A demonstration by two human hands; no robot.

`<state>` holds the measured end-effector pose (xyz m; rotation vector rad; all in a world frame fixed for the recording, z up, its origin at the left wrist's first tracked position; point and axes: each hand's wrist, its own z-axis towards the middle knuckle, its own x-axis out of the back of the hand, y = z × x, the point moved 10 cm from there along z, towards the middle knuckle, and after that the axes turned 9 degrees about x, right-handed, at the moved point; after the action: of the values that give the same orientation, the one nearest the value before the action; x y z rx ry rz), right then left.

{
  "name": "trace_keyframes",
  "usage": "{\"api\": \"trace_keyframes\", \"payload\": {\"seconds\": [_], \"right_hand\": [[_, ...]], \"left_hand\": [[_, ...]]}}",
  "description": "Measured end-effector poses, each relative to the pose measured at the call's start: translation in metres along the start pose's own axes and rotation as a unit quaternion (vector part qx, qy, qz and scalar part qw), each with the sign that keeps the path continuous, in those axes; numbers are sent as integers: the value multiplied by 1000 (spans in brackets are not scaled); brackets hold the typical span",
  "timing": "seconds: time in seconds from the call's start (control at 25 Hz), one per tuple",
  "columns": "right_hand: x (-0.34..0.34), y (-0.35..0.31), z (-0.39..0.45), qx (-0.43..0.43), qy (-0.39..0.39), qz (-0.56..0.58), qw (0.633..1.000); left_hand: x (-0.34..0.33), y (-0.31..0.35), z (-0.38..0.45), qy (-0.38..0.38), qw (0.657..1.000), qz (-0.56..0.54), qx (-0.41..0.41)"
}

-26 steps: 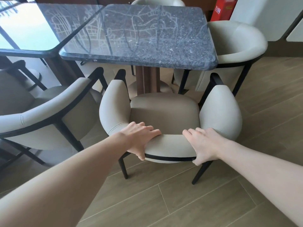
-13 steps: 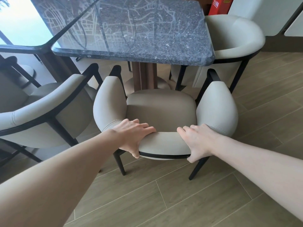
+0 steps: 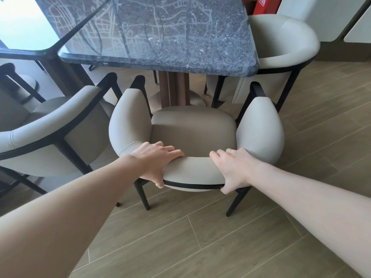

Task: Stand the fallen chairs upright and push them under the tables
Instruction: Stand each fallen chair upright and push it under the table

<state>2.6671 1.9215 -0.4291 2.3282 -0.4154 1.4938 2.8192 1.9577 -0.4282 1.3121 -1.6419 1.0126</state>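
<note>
My left hand (image 3: 155,163) and right hand (image 3: 233,168) are both bare: no gloves, rings, watch or bracelets on either. Both forearms are uncovered from the wrists all the way back to the near edge of view, with no sleeve or cuff showing. My nails look short and unpainted.

glossy speckled stone table (image 3: 160,37), matt leather chair (image 3: 193,127)
</note>
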Motion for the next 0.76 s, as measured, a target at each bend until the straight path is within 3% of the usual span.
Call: {"api": "trace_keyframes", "payload": {"seconds": [0.24, 0.32, 0.4, 0.52, 0.64, 0.76], "right_hand": [[-7, -2, -15, -117, -30, 70, 990], [-7, -7, -20, -138, -55, 101, 984], [2, -12, -27, -132, -71, 176, 973], [46, -12, -42, -124, 35, 318, 939], [94, -5, -63, -138, 182, 406, 885], [131, -8, -86, -133, 253, 455, 843]], "left_hand": [[-10, 10, -15, 28, 992, -68, 99], [-4, 10, -20, -7, 970, -205, 129], [14, 8, -29, -6, 908, -387, 158], [45, 6, -55, 75, 827, -527, 178], [73, 6, -80, 110, 806, -552, 183], [108, -3, -109, 144, 774, -584, 199]]}}
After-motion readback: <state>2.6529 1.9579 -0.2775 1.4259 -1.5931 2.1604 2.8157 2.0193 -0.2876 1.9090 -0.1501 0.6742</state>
